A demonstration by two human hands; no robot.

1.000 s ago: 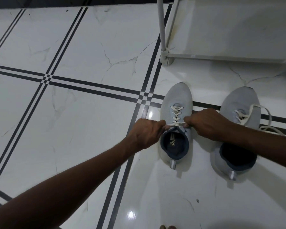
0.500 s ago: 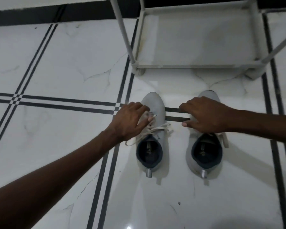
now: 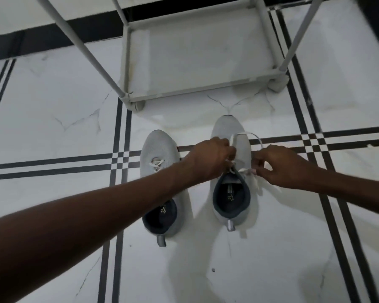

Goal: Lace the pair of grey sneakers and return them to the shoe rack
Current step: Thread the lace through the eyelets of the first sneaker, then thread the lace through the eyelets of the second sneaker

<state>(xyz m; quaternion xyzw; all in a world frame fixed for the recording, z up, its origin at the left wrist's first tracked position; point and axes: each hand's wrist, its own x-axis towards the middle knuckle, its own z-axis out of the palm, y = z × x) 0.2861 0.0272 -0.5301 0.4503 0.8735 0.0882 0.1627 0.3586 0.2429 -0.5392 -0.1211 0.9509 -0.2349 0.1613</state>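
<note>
Left sneaker (image 3: 157, 154) looks laced, both hands' grip pinching the lace (image 3: 245, 136) on the right sneaker (image 3: 239, 147), left hand (image 3: 210, 158), right hand (image 3: 278, 165); both shoes on floor, shoe rack (image 3: 197, 90) pending.

Bare forearms, seemingly no sleeves

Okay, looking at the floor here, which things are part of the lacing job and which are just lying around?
Part of the job: left sneaker, right sneaker, its white lace, shoe rack, left hand, right hand.

Lying about: small dark speck on the floor tiles.
</note>
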